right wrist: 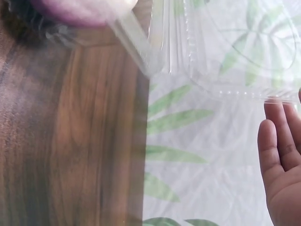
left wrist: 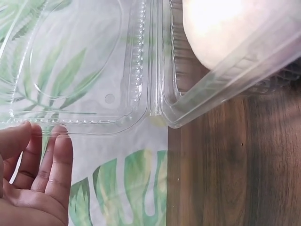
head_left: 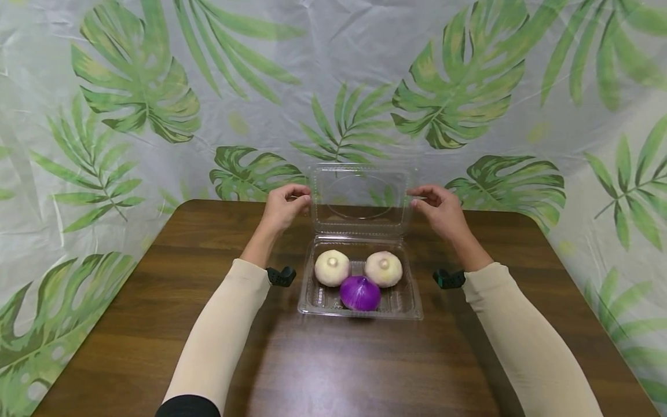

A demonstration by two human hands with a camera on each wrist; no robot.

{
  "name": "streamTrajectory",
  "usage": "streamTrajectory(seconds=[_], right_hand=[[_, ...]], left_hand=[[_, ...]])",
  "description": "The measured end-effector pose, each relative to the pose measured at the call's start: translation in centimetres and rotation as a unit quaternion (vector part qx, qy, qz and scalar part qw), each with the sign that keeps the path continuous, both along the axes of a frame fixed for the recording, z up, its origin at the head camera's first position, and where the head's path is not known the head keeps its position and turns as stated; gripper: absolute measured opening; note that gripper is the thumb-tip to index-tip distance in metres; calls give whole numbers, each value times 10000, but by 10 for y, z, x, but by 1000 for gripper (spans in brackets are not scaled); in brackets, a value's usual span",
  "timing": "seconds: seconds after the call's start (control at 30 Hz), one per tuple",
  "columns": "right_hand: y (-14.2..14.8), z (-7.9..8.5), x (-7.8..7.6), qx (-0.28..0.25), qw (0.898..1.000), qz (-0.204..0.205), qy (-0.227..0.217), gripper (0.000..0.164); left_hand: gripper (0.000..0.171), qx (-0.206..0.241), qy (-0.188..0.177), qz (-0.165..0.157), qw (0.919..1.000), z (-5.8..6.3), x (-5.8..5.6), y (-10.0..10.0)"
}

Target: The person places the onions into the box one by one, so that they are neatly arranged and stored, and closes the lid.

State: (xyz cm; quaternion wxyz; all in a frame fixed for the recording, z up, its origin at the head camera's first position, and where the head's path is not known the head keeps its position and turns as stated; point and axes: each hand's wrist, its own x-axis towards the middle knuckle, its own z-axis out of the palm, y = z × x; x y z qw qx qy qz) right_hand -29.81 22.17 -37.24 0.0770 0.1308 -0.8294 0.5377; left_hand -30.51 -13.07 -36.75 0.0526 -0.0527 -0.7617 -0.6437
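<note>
A clear plastic clamshell container stands on the table with its lid (head_left: 359,194) raised at the back. My left hand (head_left: 283,207) pinches the lid's left edge between thumb and fingers, seen closer in the left wrist view. At the opposite edge, my right hand (head_left: 443,211) pinches the lid; its thumb is mostly out of the right wrist view. Inside the container's base (head_left: 312,306) lie two pale onions, one at the back left (head_left: 332,269) and one at the back right (head_left: 384,270). A purple onion (head_left: 360,294) sits in front, between them.
The brown wooden table (head_left: 333,370) extends around the container. Its far edge runs just behind the hands, against a hanging cloth (head_left: 333,46) printed with green leaves. Each wrist wears a small black device, on the left (head_left: 281,277) and on the right (head_left: 449,279).
</note>
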Motion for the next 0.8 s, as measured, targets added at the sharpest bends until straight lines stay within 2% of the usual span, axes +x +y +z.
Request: streamTrajectory(seconds=[0.27,0.43,0.57,0.8], right_hand=[[0,5,3,-27,10000,33,90,30],[-6,21,19,-78,9998,102,138,28],[-7,26,25,-25,9999,99,112,28],[2,8,13,221,9995,-108,190,25]], left_hand=[[23,164,-3,9,9999,-2,-2,2],[25,156,-66,-10,9999,-2,-1,3],[24,162,-84,-12,9998,-2,-1,3],[24,163,90,-27,9998,-5,0,4]])
